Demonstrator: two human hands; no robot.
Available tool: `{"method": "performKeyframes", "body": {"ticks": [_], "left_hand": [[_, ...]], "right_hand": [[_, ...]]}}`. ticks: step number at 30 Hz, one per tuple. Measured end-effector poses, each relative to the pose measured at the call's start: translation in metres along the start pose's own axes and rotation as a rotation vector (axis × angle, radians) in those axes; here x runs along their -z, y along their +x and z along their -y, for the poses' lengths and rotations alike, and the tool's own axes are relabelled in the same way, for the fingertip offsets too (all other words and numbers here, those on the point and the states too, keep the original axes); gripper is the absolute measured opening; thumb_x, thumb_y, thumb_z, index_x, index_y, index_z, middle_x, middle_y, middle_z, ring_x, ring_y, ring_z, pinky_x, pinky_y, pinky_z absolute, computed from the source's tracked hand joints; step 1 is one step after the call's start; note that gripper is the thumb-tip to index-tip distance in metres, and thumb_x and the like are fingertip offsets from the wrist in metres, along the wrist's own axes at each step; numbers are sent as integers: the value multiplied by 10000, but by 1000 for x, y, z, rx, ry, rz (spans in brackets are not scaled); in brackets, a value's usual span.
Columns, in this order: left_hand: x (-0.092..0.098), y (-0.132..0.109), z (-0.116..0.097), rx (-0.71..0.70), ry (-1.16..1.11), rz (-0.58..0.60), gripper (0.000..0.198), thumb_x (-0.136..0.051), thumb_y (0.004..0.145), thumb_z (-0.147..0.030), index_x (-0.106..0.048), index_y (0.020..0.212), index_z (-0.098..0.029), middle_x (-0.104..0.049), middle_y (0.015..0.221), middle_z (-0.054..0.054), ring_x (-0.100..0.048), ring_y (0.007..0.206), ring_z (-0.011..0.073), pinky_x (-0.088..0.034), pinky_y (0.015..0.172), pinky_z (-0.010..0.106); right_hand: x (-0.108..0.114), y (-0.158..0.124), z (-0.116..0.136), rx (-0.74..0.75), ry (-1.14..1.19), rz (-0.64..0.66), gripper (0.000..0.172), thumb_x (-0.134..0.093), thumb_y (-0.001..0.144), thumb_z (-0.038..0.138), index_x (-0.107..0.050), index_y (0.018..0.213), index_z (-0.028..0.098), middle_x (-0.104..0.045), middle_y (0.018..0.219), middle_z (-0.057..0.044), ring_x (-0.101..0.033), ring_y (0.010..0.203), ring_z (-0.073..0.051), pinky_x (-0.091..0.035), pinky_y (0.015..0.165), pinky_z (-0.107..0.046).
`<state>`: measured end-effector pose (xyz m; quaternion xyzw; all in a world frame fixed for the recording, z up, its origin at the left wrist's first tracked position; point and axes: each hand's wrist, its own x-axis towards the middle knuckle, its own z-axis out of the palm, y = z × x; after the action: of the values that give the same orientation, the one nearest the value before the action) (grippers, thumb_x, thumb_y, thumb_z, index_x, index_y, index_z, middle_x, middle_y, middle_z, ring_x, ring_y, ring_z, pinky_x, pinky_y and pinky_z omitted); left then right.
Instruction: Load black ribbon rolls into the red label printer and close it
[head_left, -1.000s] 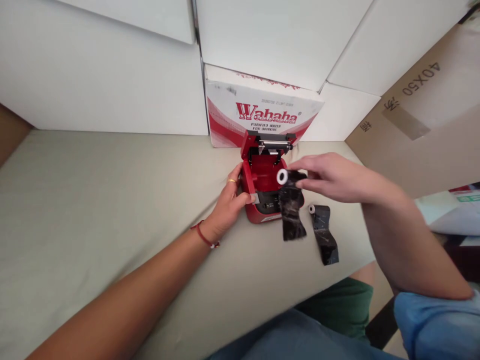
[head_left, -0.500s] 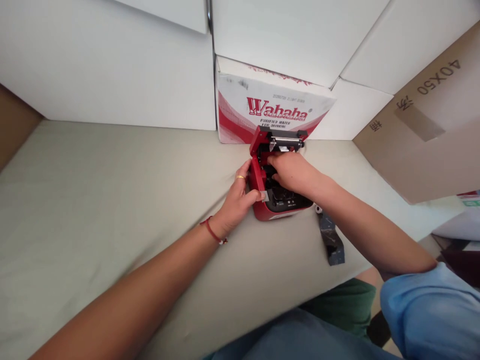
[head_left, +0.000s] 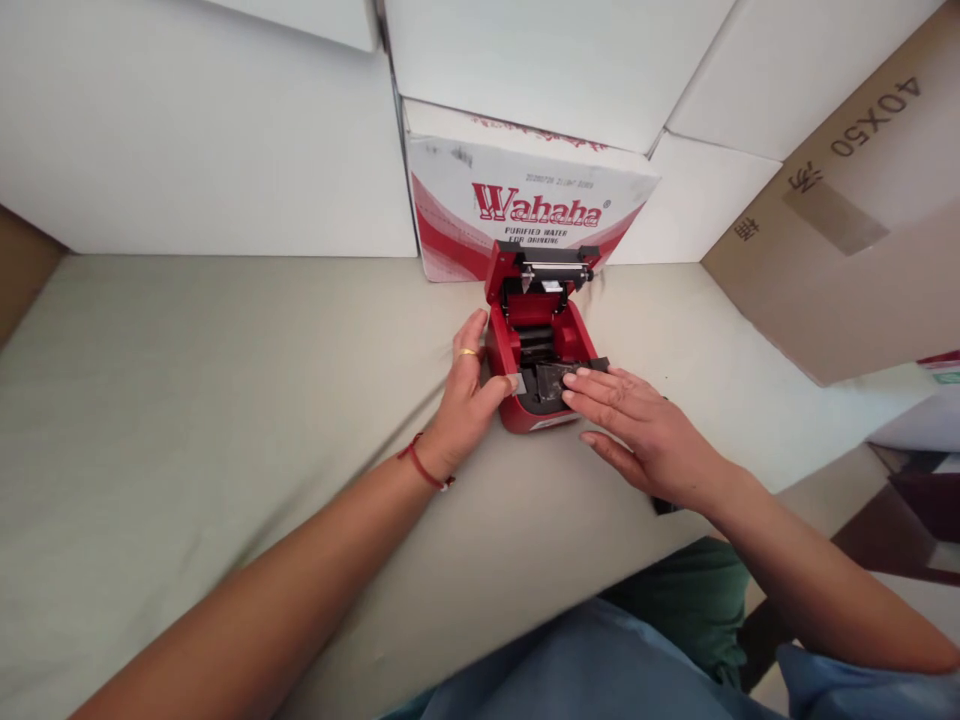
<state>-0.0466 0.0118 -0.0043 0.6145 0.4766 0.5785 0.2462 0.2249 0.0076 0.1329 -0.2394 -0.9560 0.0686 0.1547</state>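
Note:
A red label printer (head_left: 503, 340) stands on the covered table with its lid (head_left: 493, 272) raised. Inside its bay a black ribbed roll (head_left: 535, 342) is visible. My left hand (head_left: 465, 405) grips the printer's left side, thumb on the front corner beside a small grey tab. Fingers extended, my right hand (head_left: 649, 430) lies over the front right of the printer. Its fingertips touch a dark film-like strip (head_left: 553, 382) across the front edge. Whether the strip is fixed to the printer I cannot tell. The end of a dark strip (head_left: 664, 507) shows below my right wrist.
A Wahaha water carton (head_left: 450, 215) stands right behind the printer, among white boxes (head_left: 225, 140). On the right leans a brown carton (head_left: 847, 260). The pale green table cover (head_left: 225, 400) stretches left, and its near edge runs by my lap.
My right hand has come out of the printer's bay toward the front right, uncovering the black roll. The dark strip now lies across the printer's front. My left hand keeps its grip.

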Motion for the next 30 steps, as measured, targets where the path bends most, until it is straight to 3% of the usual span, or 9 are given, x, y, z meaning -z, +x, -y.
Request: {"method": "performKeyframes", "body": {"ticks": [2,4,9,14,18,20,22,25,30], "left_hand": [[5,-5,-18,-69,77,-103,742,-651,1087,-386,-356,1760,-287,-400,1838,162,-409,1740,344,-389,1429,592],[8,-10,-38,-236,195,-165,675,-679,1062,-357,-457,1693,-272,-532,1726,162,-505,1650,352,-392,1412,621],[3,-17,-67,-586,403,-54,459,-697,984,-206,-695,1429,-319,-827,1293,62,-735,1305,301,-540,1206,539],[-1,-17,-66,-647,501,-23,424,-710,961,-159,-736,1352,-322,-864,1205,28,-763,1169,253,-515,1185,495],[0,-19,-64,-645,566,-11,430,-708,966,-178,-744,1359,-349,-851,1208,34,-758,1182,264,-517,1202,512],[1,-21,-63,-620,569,6,515,-715,955,-167,-732,1420,-388,-843,1228,32,-755,1202,272,-507,1222,527],[1,-22,-64,-607,557,14,578,-728,946,-150,-716,1468,-399,-836,1238,34,-750,1215,272,-499,1236,522],[2,-22,-64,-635,577,14,539,-735,956,-142,-726,1448,-362,-839,1227,41,-750,1204,262,-515,1225,493],[4,-21,-64,-656,600,19,537,-733,968,-145,-726,1456,-368,-840,1233,42,-757,1202,263,-525,1220,497]], "right_hand": [[-9,-6,-3,17,-15,-26,479,-629,1153,239,-675,1628,272,-730,1651,-134,-661,1591,-262,-518,1366,-561],[-14,-8,-7,44,-4,-69,499,-642,1145,220,-653,1642,258,-735,1643,-144,-656,1595,-256,-501,1378,-556],[-14,-10,-16,65,85,-110,486,-656,1133,205,-675,1613,280,-758,1618,-125,-672,1578,-246,-503,1380,-537],[0,-4,-14,-53,255,-135,363,-631,1170,364,-764,1506,325,-802,1560,-80,-756,1474,-263,-531,1365,-536],[11,31,-31,-329,274,-434,450,-476,1219,510,-742,1546,354,-748,1638,-65,-697,1542,-290,-544,1349,-528],[11,58,-51,-353,233,-523,530,-446,1215,602,-669,1631,362,-668,1730,-52,-626,1616,-291,-500,1381,-533],[8,86,-72,-316,215,-506,616,-421,1209,674,-595,1698,342,-626,1767,-55,-570,1665,-283,-467,1396,-542],[3,115,-87,-287,191,-391,663,-301,1224,708,-629,1670,344,-718,1647,-39,-584,1651,-277,-485,1370,-569],[6,109,-65,-245,167,-341,634,-330,1232,658,-845,1372,315,-844,1416,-43,-731,1474,-280,-534,1334,-556]]}}
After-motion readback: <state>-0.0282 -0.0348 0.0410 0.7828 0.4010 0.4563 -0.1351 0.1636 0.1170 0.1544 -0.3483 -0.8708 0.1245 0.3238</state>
